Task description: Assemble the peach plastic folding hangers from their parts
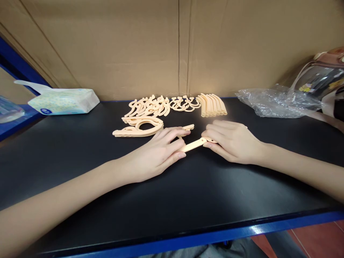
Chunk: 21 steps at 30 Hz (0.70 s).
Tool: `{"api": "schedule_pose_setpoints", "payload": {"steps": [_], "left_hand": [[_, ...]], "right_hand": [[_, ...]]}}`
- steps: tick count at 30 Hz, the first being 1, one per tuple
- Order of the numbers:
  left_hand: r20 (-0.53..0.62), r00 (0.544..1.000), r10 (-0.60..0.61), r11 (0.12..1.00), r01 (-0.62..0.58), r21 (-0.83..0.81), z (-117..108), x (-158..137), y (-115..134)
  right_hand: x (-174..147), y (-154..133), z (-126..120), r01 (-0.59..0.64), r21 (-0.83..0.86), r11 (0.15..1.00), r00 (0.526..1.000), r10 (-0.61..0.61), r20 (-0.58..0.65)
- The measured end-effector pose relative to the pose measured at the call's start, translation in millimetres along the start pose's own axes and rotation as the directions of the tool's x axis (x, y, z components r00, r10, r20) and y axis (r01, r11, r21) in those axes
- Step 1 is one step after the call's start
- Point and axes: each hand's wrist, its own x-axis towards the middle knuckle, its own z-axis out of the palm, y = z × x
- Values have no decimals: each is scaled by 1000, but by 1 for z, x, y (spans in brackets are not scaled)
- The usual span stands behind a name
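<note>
Between my hands, just above the black table, is a cream plastic folding hanger [194, 145], its pieces meeting at a round joint. My left hand [161, 150] pinches one arm of it between thumb and fingers. Another cream piece [188, 127] shows beyond the left fingertips; whether it is joined to the rest I cannot tell. My right hand [232, 139] is closed round the other end, which its fingers mostly cover. Left of my left hand lie folded cream hangers [137, 133], stacked flat.
Along the back lie a pile of curved cream pieces [150, 106], several cream hooks [185, 104] and a row of cream arms [213, 105]. A tissue pack [64, 102] sits back left. Clear plastic bag [276, 104] and a transparent bag [319, 77] occupy the right. Cardboard [134, 46] stands behind.
</note>
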Motion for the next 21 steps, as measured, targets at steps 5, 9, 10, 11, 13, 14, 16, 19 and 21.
{"api": "schedule_pose_setpoints", "payload": {"steps": [5, 9, 10, 11, 13, 14, 16, 19, 21], "left_hand": [[20, 1000, -9, 1000, 8, 17, -1, 1, 1], [19, 1000, -6, 1000, 6, 7, -1, 1, 1], [20, 1000, -7, 1000, 7, 6, -1, 0, 1], [20, 1000, -7, 1000, 7, 6, -1, 0, 1], [18, 1000, -8, 1000, 8, 9, 0, 0, 1], [17, 1000, -8, 1000, 7, 11, 1, 0, 1], [16, 1000, -5, 1000, 5, 14, 1, 1, 1], [17, 1000, -1, 1000, 1, 15, 1, 2, 0], [13, 1000, 2, 1000, -2, 13, 1, 2, 1]], "right_hand": [[0, 0, -1, 22, -49, 999, 1000, -22, 12], [0, 1, -1, 48, -90, 995, 999, -47, 17], [0, 1, -2, 51, -93, 994, 999, -49, 19], [0, 1, -2, 50, -93, 994, 999, -48, 22], [-1, 1, -2, 44, -89, 995, 999, -41, 32], [-1, 0, -2, 40, -86, 995, 999, -37, 34], [-1, 0, -2, 35, -79, 996, 999, -33, 32], [0, 0, -3, 33, -67, 997, 999, -31, 21], [0, -1, -3, 33, -55, 998, 999, -32, 18]]}}
